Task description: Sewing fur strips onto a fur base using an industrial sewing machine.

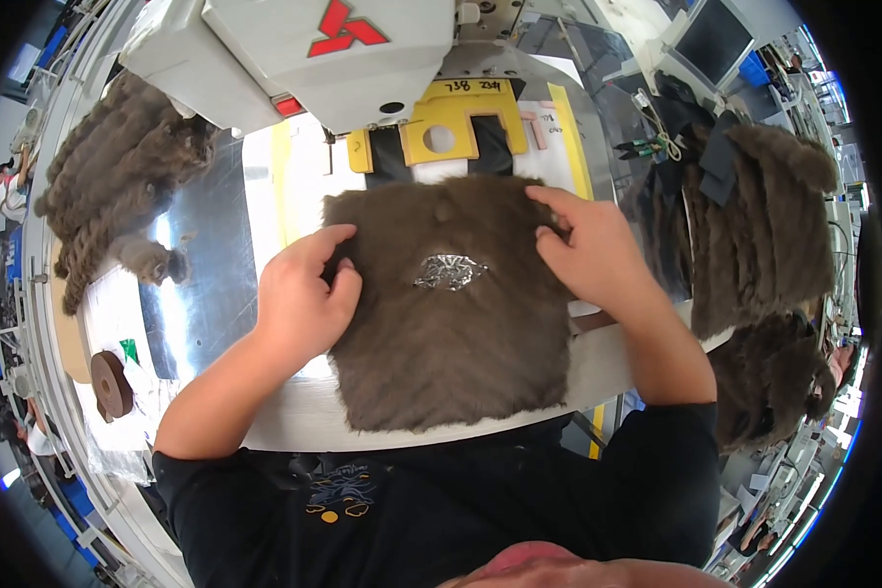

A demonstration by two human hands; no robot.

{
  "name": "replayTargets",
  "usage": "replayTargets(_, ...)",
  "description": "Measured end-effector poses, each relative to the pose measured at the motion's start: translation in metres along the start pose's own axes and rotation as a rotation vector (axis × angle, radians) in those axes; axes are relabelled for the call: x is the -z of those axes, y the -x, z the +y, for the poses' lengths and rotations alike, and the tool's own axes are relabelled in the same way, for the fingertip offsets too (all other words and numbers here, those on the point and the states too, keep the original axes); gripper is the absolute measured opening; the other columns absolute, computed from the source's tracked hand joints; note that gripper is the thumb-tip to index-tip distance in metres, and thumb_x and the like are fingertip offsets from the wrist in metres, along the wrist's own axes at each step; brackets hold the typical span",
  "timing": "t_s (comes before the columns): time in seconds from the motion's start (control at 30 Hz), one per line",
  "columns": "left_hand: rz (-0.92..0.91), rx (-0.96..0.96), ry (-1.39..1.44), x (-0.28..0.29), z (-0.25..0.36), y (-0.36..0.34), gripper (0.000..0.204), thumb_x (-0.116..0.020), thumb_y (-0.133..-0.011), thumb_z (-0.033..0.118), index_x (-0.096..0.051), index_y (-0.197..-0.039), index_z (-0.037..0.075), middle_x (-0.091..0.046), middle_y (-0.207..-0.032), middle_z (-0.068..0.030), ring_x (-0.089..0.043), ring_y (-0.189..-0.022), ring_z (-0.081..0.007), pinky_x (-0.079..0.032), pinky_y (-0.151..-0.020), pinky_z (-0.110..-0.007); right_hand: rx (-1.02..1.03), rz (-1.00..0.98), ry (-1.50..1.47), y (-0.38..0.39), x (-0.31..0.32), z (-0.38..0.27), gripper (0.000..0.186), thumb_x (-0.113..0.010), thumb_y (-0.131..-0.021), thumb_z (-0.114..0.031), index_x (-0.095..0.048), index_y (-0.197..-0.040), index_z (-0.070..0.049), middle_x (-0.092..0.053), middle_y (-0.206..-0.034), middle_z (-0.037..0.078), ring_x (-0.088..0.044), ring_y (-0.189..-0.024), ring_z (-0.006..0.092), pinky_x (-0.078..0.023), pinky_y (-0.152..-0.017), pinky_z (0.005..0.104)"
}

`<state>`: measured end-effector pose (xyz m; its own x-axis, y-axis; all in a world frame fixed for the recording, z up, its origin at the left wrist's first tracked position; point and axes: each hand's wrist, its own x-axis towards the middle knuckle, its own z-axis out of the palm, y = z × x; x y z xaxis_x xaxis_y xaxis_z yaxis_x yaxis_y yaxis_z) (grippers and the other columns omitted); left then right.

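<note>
A brown fur piece (451,358) lies flat on the work surface below the machine head, with a crinkled silver patch (449,272) in its middle. My left hand (302,294) grips its left edge near the upper corner, index finger and thumb on the fur, other fingers partly hidden. At the upper right corner, my right hand (593,255) holds the edge in a similar way. Just beyond the fur, a yellow template (441,137) with a round opening sits over dark material under the white machine head (294,49).
Fur pieces lie heaped at left (118,167) and stacked at right (759,225). A brown tape roll (111,385) is at lower left. Cutters with a cord (652,147) and a monitor (715,39) are at upper right. Other people work at both far sides.
</note>
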<state>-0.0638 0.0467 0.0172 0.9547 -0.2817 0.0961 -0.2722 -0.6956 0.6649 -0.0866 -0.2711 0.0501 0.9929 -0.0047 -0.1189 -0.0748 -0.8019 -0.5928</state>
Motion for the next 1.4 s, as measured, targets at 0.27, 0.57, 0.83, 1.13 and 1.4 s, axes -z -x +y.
replayTargets(0.27,0.003,-0.049,-0.080,-0.010,0.001,-0.004,0.030,-0.064,-0.085,0.007,-0.073,-0.113,0.003,-0.072,-0.089,-0.0153,-0.068,-0.071,-0.0325,-0.055,-0.068,-0.041,0.298,0.446,0.138,-0.127,0.021,0.087,0.033,-0.076,-0.089,-0.031,-0.076,-0.107,-0.003,-0.071,-0.081,0.014,-0.070,-0.078,0.0273,-0.054,-0.074,0.0379)
replayTargets(0.57,0.058,-0.074,-0.092,-0.013,-0.003,-0.001,0.028,-0.065,-0.086,0.006,-0.073,-0.113,0.004,-0.072,-0.089,-0.0146,-0.068,-0.070,-0.0317,-0.055,-0.067,-0.041,0.149,0.083,0.005,-0.196,0.023,0.072,0.016,-0.066,-0.092,-0.007,-0.071,-0.104,0.002,-0.071,-0.083,0.010,-0.066,-0.076,0.0186,-0.053,-0.073,0.0334)
replayTargets(0.83,0.065,0.007,-0.011,-0.009,-0.002,-0.007,0.030,-0.067,-0.091,0.010,-0.070,-0.121,0.005,-0.072,-0.092,-0.0149,-0.068,-0.073,-0.0311,-0.055,-0.069,-0.041,0.177,0.367,-0.002,-0.197,0.019,0.067,0.027,-0.072,-0.094,-0.021,-0.070,-0.115,-0.004,-0.074,-0.100,0.009,-0.069,-0.085,0.0190,-0.054,-0.075,0.0344)
replayTargets(1.13,0.016,0.014,-0.073,-0.007,-0.004,-0.012,0.042,-0.069,-0.094,0.016,-0.064,-0.133,0.002,-0.070,-0.084,-0.0170,-0.067,-0.073,-0.0345,-0.053,-0.069,-0.043,-0.372,-0.054,-0.901,-0.007,0.016,0.026,0.028,-0.072,-0.093,-0.010,-0.058,-0.118,-0.008,-0.060,-0.109,0.001,-0.061,-0.095,0.0133,-0.053,-0.078,0.0326)
replayTargets(1.4,-0.027,0.070,-0.049,-0.005,0.004,-0.021,0.045,-0.068,-0.095,0.016,-0.063,-0.136,0.000,-0.070,-0.083,-0.0192,-0.069,-0.074,-0.0365,-0.055,-0.072,-0.045,-0.228,-0.035,-0.419,-0.003,-0.001,0.028,0.023,-0.071,-0.093,-0.006,-0.062,-0.114,-0.006,-0.058,-0.077,-0.004,-0.046,-0.064,0.0075,-0.036,-0.058,0.0278)
